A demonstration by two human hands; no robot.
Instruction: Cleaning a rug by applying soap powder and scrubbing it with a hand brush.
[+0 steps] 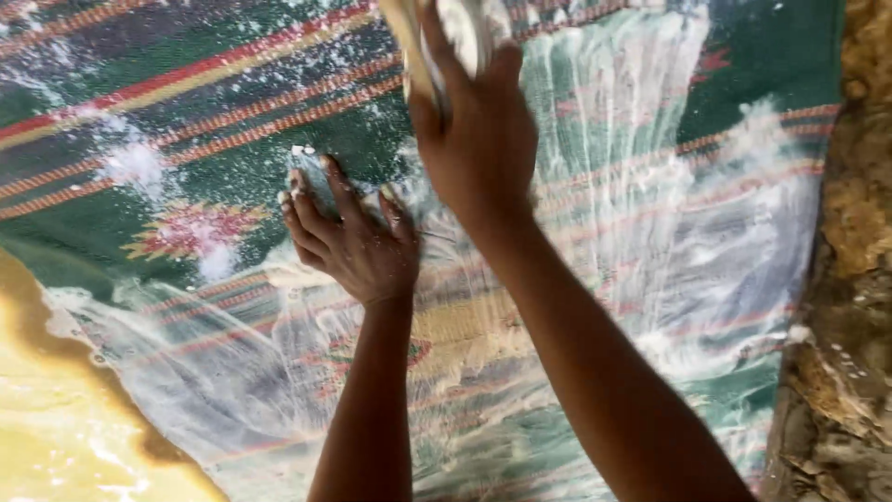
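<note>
A green woven rug with red and yellow stripes lies spread out, wet and streaked with white soap foam. My left hand presses flat on the rug near its middle, fingers apart and soapy. My right hand is farther up, fingers closed around a pale foamy scrubbing object that rests against the rug; its exact kind is blurred. Both forearms reach in from the bottom of the view.
Muddy yellow-brown water lies at the lower left beside the rug's edge. Rough brown ground runs along the right edge. Foam patches dot the rug's upper left.
</note>
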